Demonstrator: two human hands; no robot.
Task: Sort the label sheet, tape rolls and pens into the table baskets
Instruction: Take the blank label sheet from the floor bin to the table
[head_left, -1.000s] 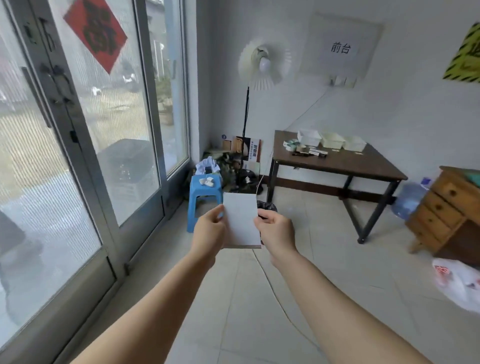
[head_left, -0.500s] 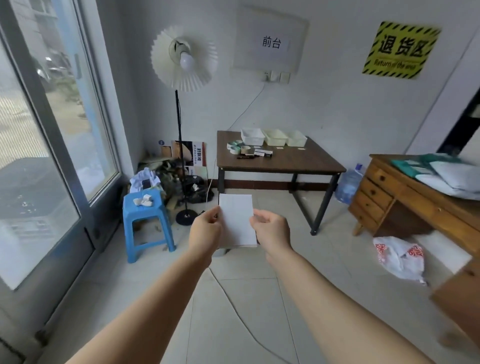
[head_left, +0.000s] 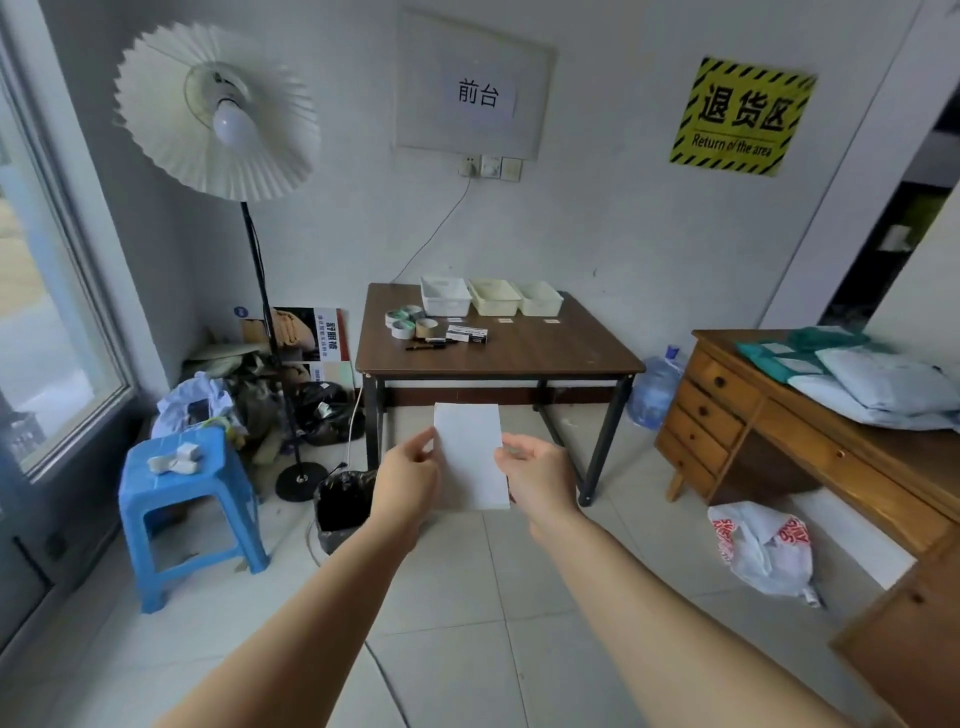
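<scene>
I hold a white label sheet (head_left: 470, 454) upright in front of me with both hands. My left hand (head_left: 408, 480) pinches its left edge and my right hand (head_left: 540, 480) pinches its right edge. Ahead stands a dark wooden table (head_left: 545, 351). Three baskets sit at its far edge: a white one (head_left: 445, 296), a cream one (head_left: 493, 297) and another cream one (head_left: 541, 299). Several tape rolls (head_left: 408, 321) lie at the table's left, with black pens (head_left: 431, 343) and a pen box (head_left: 467, 334) beside them.
A blue stool (head_left: 182, 499) and a floor lamp (head_left: 218, 109) stand at the left, with a black bin (head_left: 343, 506) near the table leg. A wooden desk (head_left: 810, 441) fills the right side. A plastic bag (head_left: 763, 551) and a cable lie on the tiled floor.
The view has swung right from the glass door and come closer to the table. Both hands keep holding the sheet in the same way.
</scene>
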